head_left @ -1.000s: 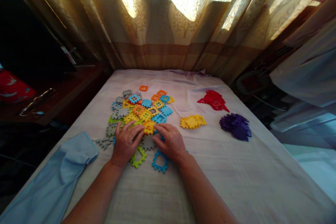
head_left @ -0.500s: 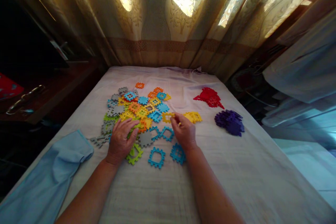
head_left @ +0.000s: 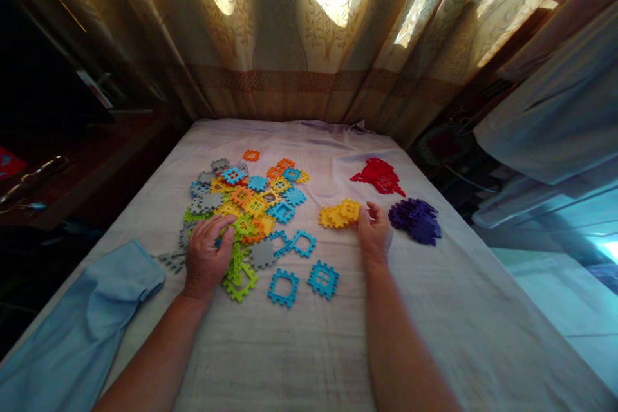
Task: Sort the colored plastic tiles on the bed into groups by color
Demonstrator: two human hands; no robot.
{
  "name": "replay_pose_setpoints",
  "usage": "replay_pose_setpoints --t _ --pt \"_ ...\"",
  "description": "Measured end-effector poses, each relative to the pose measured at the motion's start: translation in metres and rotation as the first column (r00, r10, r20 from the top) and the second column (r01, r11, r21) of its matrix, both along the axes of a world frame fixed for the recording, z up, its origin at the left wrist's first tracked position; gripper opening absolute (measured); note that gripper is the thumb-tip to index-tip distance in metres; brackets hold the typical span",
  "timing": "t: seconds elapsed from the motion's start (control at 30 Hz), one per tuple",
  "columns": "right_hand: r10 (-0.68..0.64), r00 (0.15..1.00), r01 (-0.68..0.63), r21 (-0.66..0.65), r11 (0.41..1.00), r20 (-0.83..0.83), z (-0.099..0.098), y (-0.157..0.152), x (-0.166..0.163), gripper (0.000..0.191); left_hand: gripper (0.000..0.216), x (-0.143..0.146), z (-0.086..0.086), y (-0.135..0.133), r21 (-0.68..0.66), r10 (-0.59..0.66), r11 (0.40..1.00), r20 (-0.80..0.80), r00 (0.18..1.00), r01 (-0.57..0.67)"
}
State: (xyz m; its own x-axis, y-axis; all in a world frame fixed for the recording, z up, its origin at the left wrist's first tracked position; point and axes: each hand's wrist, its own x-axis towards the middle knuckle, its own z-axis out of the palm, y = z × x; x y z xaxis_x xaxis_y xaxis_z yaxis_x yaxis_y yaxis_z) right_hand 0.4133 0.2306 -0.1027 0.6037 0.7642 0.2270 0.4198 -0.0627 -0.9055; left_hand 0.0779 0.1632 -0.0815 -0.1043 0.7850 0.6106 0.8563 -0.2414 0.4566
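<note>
A mixed heap of plastic interlocking tiles in yellow, orange, blue, grey and green lies left of the middle. My left hand rests open on the heap's near left side, its fingers over green tiles and its thumb apart. My right hand is at the right edge of a small pile of yellow tiles. A yellow window tile lies on top, beside my right thumb. The right fingers are partly curled and apart from the thumb. Loose blue tiles lie between my forearms.
Red tiles form a pile at the back right, with purple tiles nearer. A light blue cloth lies along the left side of the sheet-covered surface. Curtains hang behind it.
My right hand has carried a yellow window tile rightward from beside the heap to the yellow pile and let it go there. My left hand stays on the heap. The view has shifted slightly.
</note>
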Motion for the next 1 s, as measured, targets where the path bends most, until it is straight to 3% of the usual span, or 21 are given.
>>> replay_pose_setpoints --t 0.23,0.4,0.7,1.0 --pt "-0.041 0.999 0.042 0.036 0.998 -0.026 -0.008 0.003 0.005 0.053 0.027 -0.010 -0.002 0.003 -0.076 0.114 0.991 0.049 0.992 -0.110" --pt "-0.057 0.998 0.057 0.047 0.997 -0.011 -0.002 0.001 0.002 0.048 0.034 -0.006 -0.009 0.003 -0.122 0.201 0.972 -0.030 0.979 -0.203" --pt "-0.031 1.000 0.031 0.072 0.997 0.004 -0.001 0.001 0.003 0.044 0.028 -0.013 -0.002 0.000 -0.143 0.188 0.968 -0.122 0.975 -0.204" --pt "-0.018 0.941 0.098 0.221 0.970 -0.338 0.006 -0.002 0.003 0.038 0.027 -0.024 -0.001 0.003 -0.219 0.288 0.918 -0.202 0.936 -0.330"
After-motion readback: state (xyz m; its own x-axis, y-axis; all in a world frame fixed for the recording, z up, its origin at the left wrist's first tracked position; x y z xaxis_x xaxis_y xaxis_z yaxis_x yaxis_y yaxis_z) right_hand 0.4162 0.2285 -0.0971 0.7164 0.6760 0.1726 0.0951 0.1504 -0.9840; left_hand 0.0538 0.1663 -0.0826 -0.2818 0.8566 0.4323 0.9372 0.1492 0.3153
